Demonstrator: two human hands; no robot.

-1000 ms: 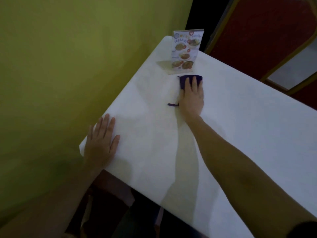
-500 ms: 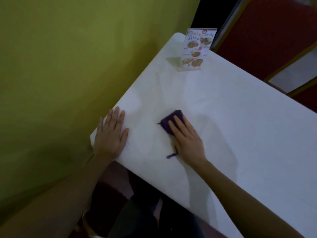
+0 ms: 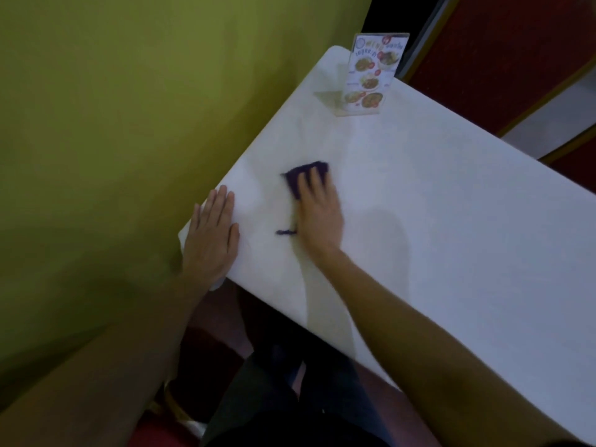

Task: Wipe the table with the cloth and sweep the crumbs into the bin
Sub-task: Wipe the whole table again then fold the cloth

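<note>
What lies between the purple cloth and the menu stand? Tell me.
Nothing: in the head view only bare white table separates the purple cloth, pressed under the right hand, from the menu stand.

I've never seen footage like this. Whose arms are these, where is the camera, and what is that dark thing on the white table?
There is no machine here: these are a person's two bare arms, filmed by a wide-angle camera worn on their head, looking forward and down. The right hand lies flat with straight fingers on a small dark purple cloth, pressing it against the white table to wipe it; a strand of the cloth trails out beside the wrist. The left hand rests flat on the table's near corner and holds nothing. At the far end stands a menu card in a clear holder. The green surface to the left is a wall. No bin or crumbs can be made out.
</note>
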